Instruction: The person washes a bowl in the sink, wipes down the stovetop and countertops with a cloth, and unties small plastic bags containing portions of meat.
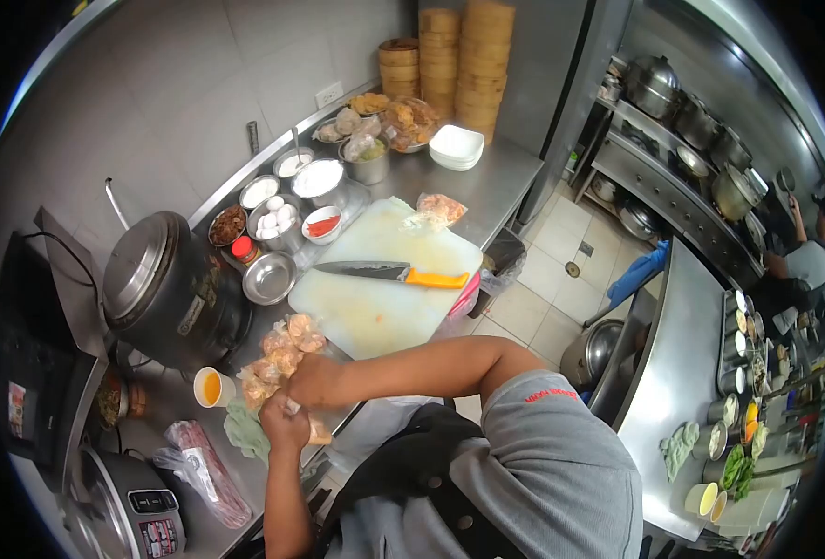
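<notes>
Both hands meet at the counter's front edge, closed against each other. My left hand (285, 424) and my right hand (315, 382) appear to grip the gathered top of a plastic bag (319, 431); its pale orange contents show just below them. The fingers partly hide the grip. Just beyond lie several knotted clear bags (280, 356) of pale orange-pink pieces. A green cloth (246, 429) rests left of my left hand, near a cup of orange liquid (212, 388). Farther right, a knife with a yellow handle (436, 279) lies across the white cutting board (366, 321).
A large black cooker (179, 289) stands at the left, with a rice cooker (128, 508) nearer. Bowls, eggs (276, 217) and bamboo steamers (483, 65) line the back. A wrapped pack of meat (209, 473) lies at the front left. Another person (808, 261) works far right.
</notes>
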A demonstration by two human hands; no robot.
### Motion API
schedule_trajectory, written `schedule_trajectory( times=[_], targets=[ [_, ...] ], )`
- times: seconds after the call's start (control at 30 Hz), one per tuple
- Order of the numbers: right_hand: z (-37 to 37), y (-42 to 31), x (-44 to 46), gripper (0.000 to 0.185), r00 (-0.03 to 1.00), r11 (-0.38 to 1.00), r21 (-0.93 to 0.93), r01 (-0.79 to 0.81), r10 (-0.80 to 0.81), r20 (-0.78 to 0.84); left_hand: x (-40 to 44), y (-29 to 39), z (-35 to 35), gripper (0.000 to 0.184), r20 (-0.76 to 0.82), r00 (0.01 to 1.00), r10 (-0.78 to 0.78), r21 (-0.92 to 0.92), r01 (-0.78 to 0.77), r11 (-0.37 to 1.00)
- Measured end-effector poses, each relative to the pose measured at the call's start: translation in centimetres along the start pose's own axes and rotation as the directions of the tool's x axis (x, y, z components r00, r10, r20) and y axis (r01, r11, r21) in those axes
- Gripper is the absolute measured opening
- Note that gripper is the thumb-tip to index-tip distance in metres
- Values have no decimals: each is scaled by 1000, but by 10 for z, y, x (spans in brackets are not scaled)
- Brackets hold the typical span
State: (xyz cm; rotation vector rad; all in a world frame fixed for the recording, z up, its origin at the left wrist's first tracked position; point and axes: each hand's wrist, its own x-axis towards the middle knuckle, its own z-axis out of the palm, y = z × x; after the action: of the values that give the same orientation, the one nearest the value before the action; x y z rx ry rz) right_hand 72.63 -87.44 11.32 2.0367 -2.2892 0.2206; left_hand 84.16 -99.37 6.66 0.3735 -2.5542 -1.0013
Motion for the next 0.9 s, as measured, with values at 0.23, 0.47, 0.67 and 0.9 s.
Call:
schedule_trajectory(
  times=[0.23,0.47,0.67,0.9],
  targets=[
    [23,64,-31,28,943,623,780,-63,-219,251,6,46,-24,14,165,915,369,-74,-361,930],
    [-5,70,-81,21,831,-237,892,-385,331,447,52,62,5,5,120,992,35,-31,-31,999],
    [-15,21,-92,22,875,-787,585,198,411,256,88,133,39,8,-42,998,-56,-732,7,681],
    [-41,86,-91,19,946,-356,933,55,318,66,74,131,-10,6,146,931,336,-723,-131,678]
  ],
)
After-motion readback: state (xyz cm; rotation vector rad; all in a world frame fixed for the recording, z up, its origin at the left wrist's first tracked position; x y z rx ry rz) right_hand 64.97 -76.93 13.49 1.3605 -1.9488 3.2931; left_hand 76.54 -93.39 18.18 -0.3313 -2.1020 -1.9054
